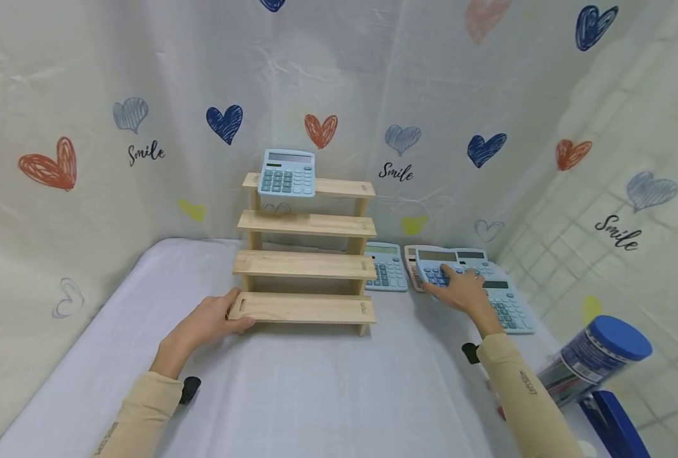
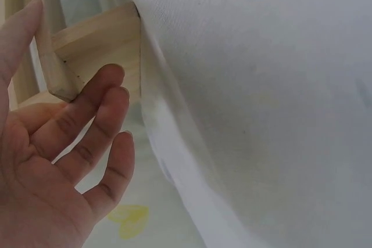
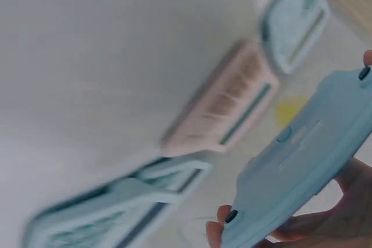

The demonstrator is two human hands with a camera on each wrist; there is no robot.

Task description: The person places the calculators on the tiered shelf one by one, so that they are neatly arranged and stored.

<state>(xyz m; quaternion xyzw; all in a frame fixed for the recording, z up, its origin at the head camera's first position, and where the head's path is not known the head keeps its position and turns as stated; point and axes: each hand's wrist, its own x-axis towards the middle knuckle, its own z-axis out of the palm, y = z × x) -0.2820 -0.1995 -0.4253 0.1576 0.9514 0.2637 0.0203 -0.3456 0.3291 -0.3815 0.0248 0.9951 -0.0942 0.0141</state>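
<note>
**Hands at the wooden tiered rack and a lifted blue calculator**

The wooden rack [image 1: 306, 254] stood on the white-covered table [image 1: 316, 394], four stepped shelves rising toward the heart-printed backdrop [image 1: 144, 95]; the left hand [image 1: 213, 321] gripped the left end of the rack's lowest shelf, thumb on top and fingers beneath; in the left wrist view the fingers [image 2: 87, 120] curled loosely at the rack's [image 2: 87, 45] corner, touching its underside. A light blue calculator [image 1: 288, 172] leaned on the left part of the rack's top shelf, display uppermost.

To the right of the rack, the right hand [image 1: 459, 289] held a blue calculator [image 1: 439, 267], fingers across its keys and the thumb under its edge; the right wrist view showed that calculator's [image 3: 302, 155] back raised off the table, fingertips [image 3: 218, 225] wrapped round its rim. Just beside the rack's right foot lay a second blue calculator [image 1: 385, 266]; a pink calculator [image 1: 415, 267] lay next along, partly under the held one; another blue calculator [image 1: 507, 305] lay furthest from the rack, with one more grey-blue calculator [image 1: 473, 256] behind the hand.

The backdrop carried the word "Smile" in black script several times among red, blue and yellow hearts; the nearest stood just right of the rack's top shelf. Far right of the rack, a tilted canister with a blue lid [image 1: 593, 356] sat at the table edge above a dark blue object [image 1: 614, 420]; its label was too small to read; small lettering on both beige sleeves was likewise illegible.
</note>
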